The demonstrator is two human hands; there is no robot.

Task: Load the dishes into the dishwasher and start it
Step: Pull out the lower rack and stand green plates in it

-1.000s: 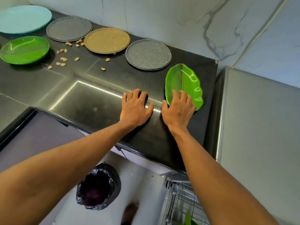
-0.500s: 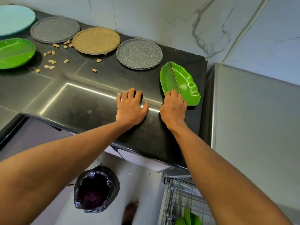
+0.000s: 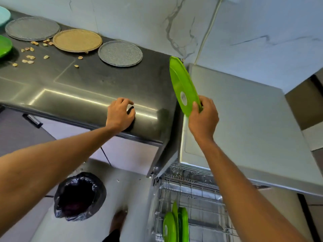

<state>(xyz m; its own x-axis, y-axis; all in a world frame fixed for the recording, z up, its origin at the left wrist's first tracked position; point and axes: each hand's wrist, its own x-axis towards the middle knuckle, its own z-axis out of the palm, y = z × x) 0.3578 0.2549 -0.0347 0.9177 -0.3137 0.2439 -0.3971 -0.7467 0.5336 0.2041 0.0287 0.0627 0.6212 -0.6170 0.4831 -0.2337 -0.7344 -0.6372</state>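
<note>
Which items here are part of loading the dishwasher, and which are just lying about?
Job: green plate in right hand; grey plates, tan plate, rack with green plates.
Lying about: shells, bin.

2 bare forearms, no sleeves; left hand (image 3: 120, 114), right hand (image 3: 203, 117) ungloved.

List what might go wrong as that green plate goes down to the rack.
1. The right hand pinches only the low edge of the tilted green plate; it may slip.
2. The plate hangs close to the counter corner and could knock it.
3. Green dishes already stand in the rack; slots there look tight.
</note>
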